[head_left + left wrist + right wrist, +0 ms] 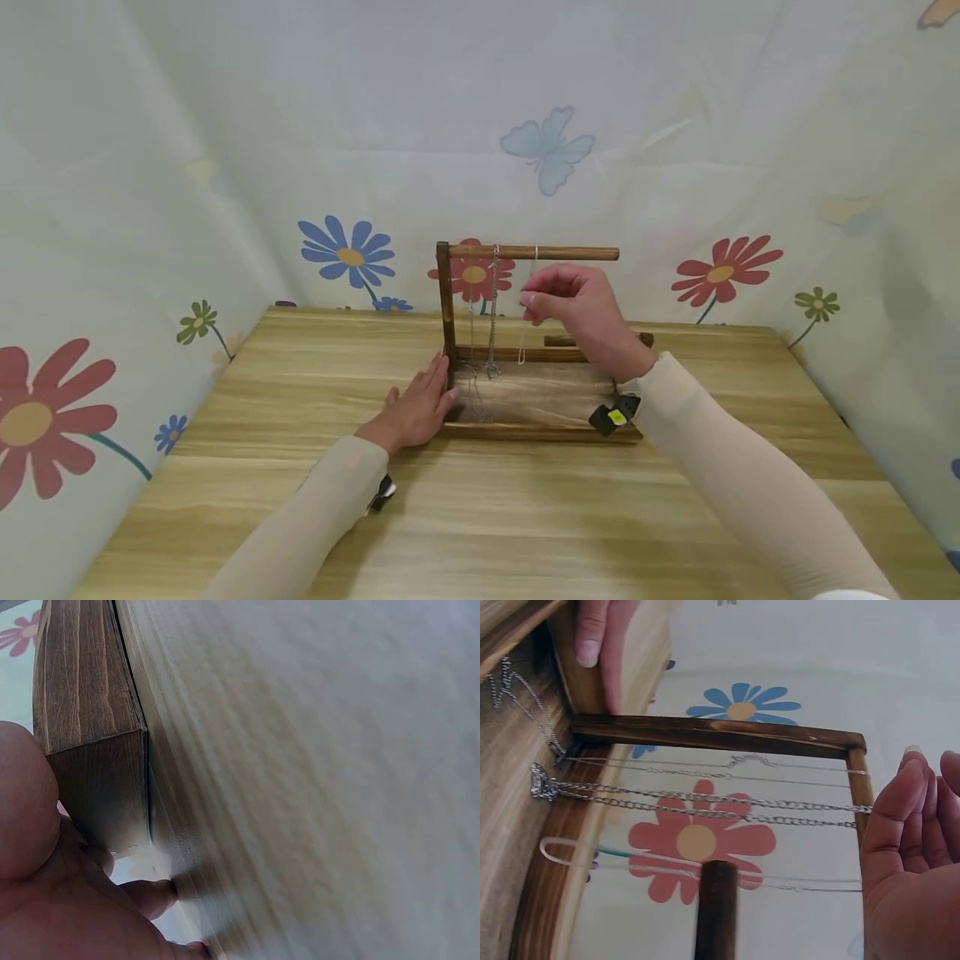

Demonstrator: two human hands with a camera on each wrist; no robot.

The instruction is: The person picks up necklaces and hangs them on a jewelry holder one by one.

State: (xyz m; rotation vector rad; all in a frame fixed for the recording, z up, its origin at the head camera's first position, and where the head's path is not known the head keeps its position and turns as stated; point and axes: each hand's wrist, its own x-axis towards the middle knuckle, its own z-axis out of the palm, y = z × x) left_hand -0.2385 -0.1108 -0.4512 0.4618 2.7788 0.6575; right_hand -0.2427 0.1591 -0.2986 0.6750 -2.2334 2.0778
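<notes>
A dark wooden jewelry stand has a top bar with three silver-coloured necklaces hanging side by side. One is a thin chain nearest the post, the middle one a thicker chain. The third, a fine pale necklace, hangs beside my right hand. My right fingers are loosely bent by the bar, and no strand shows between them in the right wrist view. With fingers straight, my left hand rests against the stand's left end; its thumb lies by the tray corner.
The stand's base is a shallow tray with raised edges. A short wooden rod sticks out at the lower right of the stand. Behind the wood-grain table hangs a pale flowered cloth.
</notes>
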